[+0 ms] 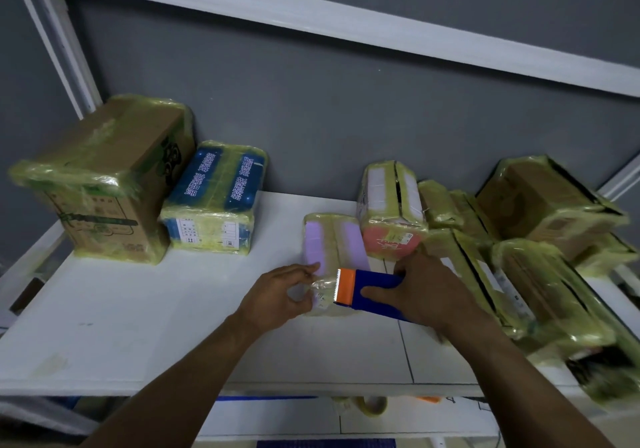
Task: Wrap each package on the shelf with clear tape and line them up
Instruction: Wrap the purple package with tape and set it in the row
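A small lilac package (334,243) lies on the white shelf (145,309) in front of me. My right hand (426,291) grips a blue tape dispenser (372,290) with an orange toothed cutter, held over the package's near end. My left hand (280,295) pinches the loose end of the clear tape (320,286) just left of the cutter. At the left stand a tall brown taped box (104,177) and a blue taped package (214,198), side by side.
A pink-and-white package (391,208) stands behind the lilac one. Several taped packages (540,239) crowd the shelf's right end. A grey wall runs behind, a white upper shelf above. A tape roll (374,406) lies on the lower level.
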### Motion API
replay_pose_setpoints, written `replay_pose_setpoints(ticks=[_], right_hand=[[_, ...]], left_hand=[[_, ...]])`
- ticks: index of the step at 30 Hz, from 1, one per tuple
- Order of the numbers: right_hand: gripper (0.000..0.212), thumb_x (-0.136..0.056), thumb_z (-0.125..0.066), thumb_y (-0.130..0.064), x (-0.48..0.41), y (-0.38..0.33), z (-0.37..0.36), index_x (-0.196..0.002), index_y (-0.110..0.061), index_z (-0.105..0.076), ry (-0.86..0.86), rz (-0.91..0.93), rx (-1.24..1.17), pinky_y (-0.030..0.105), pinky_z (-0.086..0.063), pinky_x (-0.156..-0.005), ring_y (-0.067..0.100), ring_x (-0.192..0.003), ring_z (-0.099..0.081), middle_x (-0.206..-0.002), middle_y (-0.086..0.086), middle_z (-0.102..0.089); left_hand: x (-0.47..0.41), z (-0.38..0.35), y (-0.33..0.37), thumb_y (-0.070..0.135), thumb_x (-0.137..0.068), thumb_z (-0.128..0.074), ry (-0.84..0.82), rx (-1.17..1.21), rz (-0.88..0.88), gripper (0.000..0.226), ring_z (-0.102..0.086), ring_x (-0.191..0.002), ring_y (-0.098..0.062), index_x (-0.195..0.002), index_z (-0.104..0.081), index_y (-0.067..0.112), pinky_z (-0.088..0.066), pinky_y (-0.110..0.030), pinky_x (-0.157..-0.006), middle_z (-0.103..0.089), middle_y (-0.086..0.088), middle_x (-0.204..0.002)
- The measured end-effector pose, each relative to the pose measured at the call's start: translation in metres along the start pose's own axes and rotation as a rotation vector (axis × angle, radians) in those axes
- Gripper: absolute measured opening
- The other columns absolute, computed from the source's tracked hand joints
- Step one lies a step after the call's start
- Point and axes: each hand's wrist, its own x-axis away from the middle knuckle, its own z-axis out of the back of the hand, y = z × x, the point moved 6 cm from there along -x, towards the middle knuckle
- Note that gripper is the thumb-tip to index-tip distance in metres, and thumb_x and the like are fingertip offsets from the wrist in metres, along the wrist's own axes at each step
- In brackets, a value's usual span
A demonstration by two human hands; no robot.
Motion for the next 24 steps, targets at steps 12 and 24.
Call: replay_pose_setpoints(ticks=[12,24], right_hand=[[0.064,-0.066,-0.073,-0.082,0.012,0.008,-0.014,-0.087,-0.021,-0.064,-0.128,-0.031,-0.004,0.028,-0.059,-0.070,0.009,-0.072,-0.063,-0.088,-0.007,-0.051],[0.066,-0.064,-0.071,-0.086,0.006,0.011,-0.024,-0.087,-0.024,-0.063,-0.162,-0.011,-0.070,0.020,-0.048,-0.060,0.006,-0.074,-0.060,-0.083,-0.011,-0.045]], left_hand=[[0.045,-0.008,0.026,0.030,-0.094,-0.071,0.021,-0.102,-0.031,0.052,-0.050,-0.133,-0.002,-0.143,-0.054,0.028,-0.044,-0.020,-0.108,-0.052,0.017,-0.144],[0.045,-0.018,0.013,0.045,-0.099,-0.054,0.039,0.028,-0.056,0.041,-0.031,-0.147,-0.001,-0.140,-0.049,0.042,-0.054,-0.038,-0.103,-0.035,0.041,-0.149]])
